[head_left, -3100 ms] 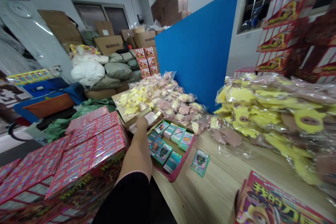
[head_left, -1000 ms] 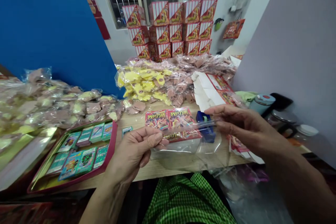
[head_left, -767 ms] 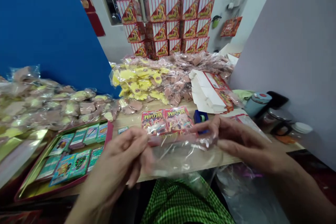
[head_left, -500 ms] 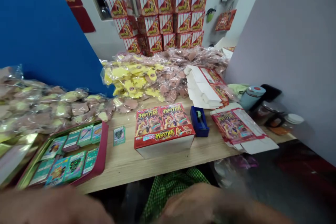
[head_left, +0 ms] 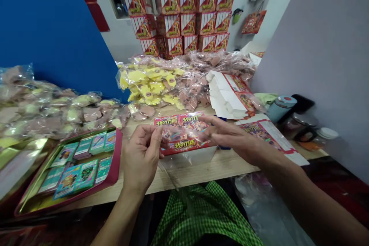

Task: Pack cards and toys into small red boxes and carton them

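Clear bag (head_left: 170, 178): in the head view, my left hand (head_left: 141, 157) and right hand (head_left: 230, 134) each pinch one end of its upper edge, both nearly closed on the film. Its long axis runs left to right between them, neither hand nearer, just in front of the red box (head_left: 198, 155) on the table (head_left: 236, 167).

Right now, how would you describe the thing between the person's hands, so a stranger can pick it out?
On the wooden table, find the red printed box. Just above it, the left hand and right hand stretch a clear plastic bag; unlike the full bags behind, it is empty.
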`<state>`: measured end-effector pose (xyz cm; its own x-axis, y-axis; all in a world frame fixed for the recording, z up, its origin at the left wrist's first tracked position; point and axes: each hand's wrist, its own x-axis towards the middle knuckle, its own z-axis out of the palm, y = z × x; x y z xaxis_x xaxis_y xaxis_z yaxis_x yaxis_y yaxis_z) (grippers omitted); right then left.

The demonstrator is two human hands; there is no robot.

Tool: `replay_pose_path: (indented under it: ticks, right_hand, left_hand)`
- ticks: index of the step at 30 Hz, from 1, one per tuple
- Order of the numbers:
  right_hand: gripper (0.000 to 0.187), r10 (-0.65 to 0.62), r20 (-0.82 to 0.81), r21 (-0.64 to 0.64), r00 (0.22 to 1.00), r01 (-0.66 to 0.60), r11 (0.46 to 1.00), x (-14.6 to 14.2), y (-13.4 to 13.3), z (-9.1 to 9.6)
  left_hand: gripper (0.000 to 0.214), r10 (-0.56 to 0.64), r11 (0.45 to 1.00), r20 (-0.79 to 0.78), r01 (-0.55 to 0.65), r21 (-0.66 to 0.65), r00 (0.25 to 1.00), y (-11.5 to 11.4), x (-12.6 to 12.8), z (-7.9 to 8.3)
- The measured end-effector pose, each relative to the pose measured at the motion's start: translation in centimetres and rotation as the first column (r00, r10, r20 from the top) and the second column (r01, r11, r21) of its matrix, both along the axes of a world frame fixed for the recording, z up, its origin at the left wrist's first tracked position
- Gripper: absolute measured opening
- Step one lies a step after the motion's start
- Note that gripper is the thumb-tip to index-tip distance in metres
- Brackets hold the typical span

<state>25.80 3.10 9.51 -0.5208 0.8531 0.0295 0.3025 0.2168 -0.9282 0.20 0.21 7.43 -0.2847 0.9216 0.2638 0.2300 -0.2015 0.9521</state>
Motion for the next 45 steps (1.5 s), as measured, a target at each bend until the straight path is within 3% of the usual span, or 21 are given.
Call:
replay_pose_path:
  ticks: [3, 7, 10, 13, 16, 19, 20, 22, 23, 24, 25, 27, 28, 31, 38, 42, 45]
  right_hand:
    - [0.022, -0.001, -0.039, -0.093, 0.999, -0.003, 0.996, -0.7, 0.7, -0.2]
    - [0.033, -0.105, -0.218, -0.186, 0.97, 0.064, 0.98, 0.4, 2.1, -0.5]
    - [0.036, -0.197, -0.296, -0.213, 0.935, 0.137, 0.968, 1.4, 2.7, -0.4]
    - [0.033, -0.218, -0.258, -0.169, 0.941, 0.179, 0.969, 1.7, 2.8, -0.4]
    - [0.031, -0.247, -0.123, -0.079, 0.961, 0.239, 0.968, 2.0, 3.0, -0.9]
    - [0.023, -0.329, 0.057, 0.109, 0.943, 0.322, 0.941, 3.0, 3.7, -1.7]
    - [0.019, -0.41, 0.125, 0.248, 0.904, 0.371, 0.895, 3.2, 3.9, -1.9]
    - [0.011, -0.602, 0.182, 0.592, 0.777, 0.402, 0.698, 2.9, 3.8, -1.8]
    - [0.01, -0.655, 0.172, 0.73, 0.736, 0.351, 0.586, 2.2, 3.4, -1.5]
    - [0.012, -0.656, 0.164, 0.818, 0.736, 0.271, 0.508, 1.2, 2.8, -1.2]
    - [0.014, -0.606, 0.184, 0.859, 0.774, 0.173, 0.482, 0.0, 2.1, -0.8]
    - [0.021, -0.405, 0.3, 0.846, 0.864, -0.045, 0.531, -3.2, 0.3, -0.2]
    - [0.022, -0.32, 0.379, 0.817, 0.868, -0.151, 0.557, -4.7, -0.5, -0.1]
    - [0.022, -0.252, 0.506, 0.78, 0.825, -0.312, 0.542, -8.3, -1.6, -0.5]
    - [0.022, -0.237, 0.555, 0.752, 0.797, -0.36, 0.552, -9.5, -0.8, -1.0]
    - [0.023, -0.195, 0.542, 0.722, 0.817, -0.334, 0.606, -9.6, -0.7, -1.0]
    - [0.016, -0.16, 0.454, 0.685, 0.876, -0.229, 0.691, -9.4, -0.3, -1.4]
  left_hand:
    - [0.029, -0.066, 0.996, 0.124, 0.072, -0.047, 0.99, 0.2, -0.5, 0.7]
    - [0.049, -0.161, 0.941, 0.412, 0.265, -0.211, 0.897, 0.1, -1.9, 1.1]
    - [0.057, -0.08, 0.891, 0.552, 0.308, -0.334, 0.83, -0.2, -2.1, 0.9]
    - [0.053, -0.021, 0.882, 0.629, 0.311, -0.355, 0.777, -0.3, -1.6, 0.2]
    - [0.045, -0.033, 0.891, 0.653, 0.319, -0.324, 0.756, -0.5, -1.0, -0.6]
    - [0.042, -0.062, 0.896, 0.646, 0.327, -0.299, 0.76, -0.9, -0.5, -1.2]
    - [0.042, -0.07, 0.897, 0.643, 0.33, -0.293, 0.762, -0.9, -0.3, -1.3]
    - [0.044, -0.083, 0.899, 0.636, 0.333, -0.284, 0.767, -1.1, 0.0, -1.5]
    - [0.044, -0.09, 0.9, 0.631, 0.335, -0.28, 0.771, -1.1, 0.2, -1.6]
    - [0.045, -0.099, 0.899, 0.625, 0.339, -0.278, 0.774, -1.2, 0.4, -1.7]
    - [0.046, -0.111, 0.895, 0.618, 0.348, -0.278, 0.778, -1.3, 0.7, -1.8]
    - [0.045, -0.145, 0.89, 0.601, 0.369, -0.267, 0.786, -1.5, 1.2, -1.9]
    - [0.043, -0.174, 0.888, 0.591, 0.384, -0.251, 0.788, -1.6, 1.5, -2.0]
    - [0.035, -0.277, 0.89, 0.527, 0.421, -0.175, 0.804, -2.1, 2.0, -1.9]
    - [0.029, -0.277, 0.948, 0.139, 0.294, -0.12, 0.951, -2.4, 1.5, -1.6]
    - [0.026, -0.276, 0.948, 0.17, 0.298, -0.115, 0.946, -2.4, 1.7, -1.8]
    - [0.026, -0.273, 0.944, 0.242, 0.308, -0.121, 0.931, -2.5, 2.0, -1.8]
